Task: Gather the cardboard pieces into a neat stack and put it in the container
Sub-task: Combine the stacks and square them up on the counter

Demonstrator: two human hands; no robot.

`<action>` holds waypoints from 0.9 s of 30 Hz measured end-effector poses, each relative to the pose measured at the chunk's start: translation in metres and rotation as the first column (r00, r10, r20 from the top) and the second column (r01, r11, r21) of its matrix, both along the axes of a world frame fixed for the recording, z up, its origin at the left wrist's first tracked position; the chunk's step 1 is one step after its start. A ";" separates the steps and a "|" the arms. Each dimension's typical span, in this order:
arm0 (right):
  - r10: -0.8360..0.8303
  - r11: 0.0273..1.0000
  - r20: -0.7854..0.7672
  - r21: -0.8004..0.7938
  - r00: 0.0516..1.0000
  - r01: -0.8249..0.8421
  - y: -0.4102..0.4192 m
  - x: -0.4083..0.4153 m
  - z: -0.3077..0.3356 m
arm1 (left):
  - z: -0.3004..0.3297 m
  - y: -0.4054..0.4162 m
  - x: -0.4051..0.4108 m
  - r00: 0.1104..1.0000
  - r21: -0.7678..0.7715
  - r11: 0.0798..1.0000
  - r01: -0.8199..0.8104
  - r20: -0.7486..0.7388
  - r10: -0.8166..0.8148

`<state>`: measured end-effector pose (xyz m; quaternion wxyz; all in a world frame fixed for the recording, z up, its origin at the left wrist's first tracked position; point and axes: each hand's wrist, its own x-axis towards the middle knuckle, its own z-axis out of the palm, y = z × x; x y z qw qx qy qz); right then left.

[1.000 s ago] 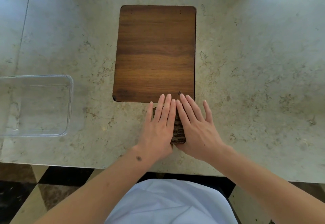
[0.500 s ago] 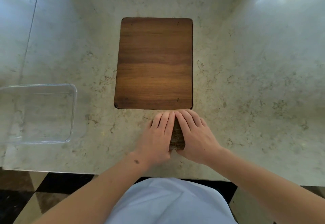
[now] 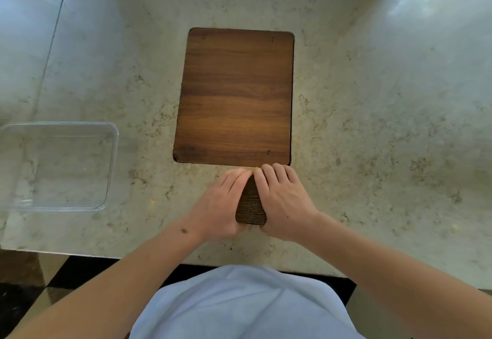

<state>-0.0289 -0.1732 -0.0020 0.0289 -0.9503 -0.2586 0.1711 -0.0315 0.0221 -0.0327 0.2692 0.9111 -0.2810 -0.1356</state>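
A brown stack of corrugated cardboard pieces [image 3: 250,202] stands on the marble counter just in front of a wooden board. My left hand [image 3: 222,201] grips its left side and my right hand [image 3: 283,200] grips its right side. The fingers of both hands curl over the stack's far end, so only a narrow strip of its ribbed top shows between the hands. A clear plastic container [image 3: 113,152] sits at the far left of the counter, well apart from the stack, with nothing in it.
A dark wooden board [image 3: 235,93] lies flat on the counter right behind my fingers. The counter's front edge [image 3: 80,254] runs close below my wrists. Bare marble [image 3: 386,138] spreads to the right.
My fingers went from lying flat over the stack to curling down round its far end. Both hands have closed in on the stack's sides, and the view has tilted slightly.
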 end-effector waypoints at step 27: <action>0.173 0.217 -0.963 0.244 0.209 0.945 0.153 0.027 0.093 | 0.138 0.134 -0.014 0.326 -0.253 0.307 -0.917 -0.920 0.216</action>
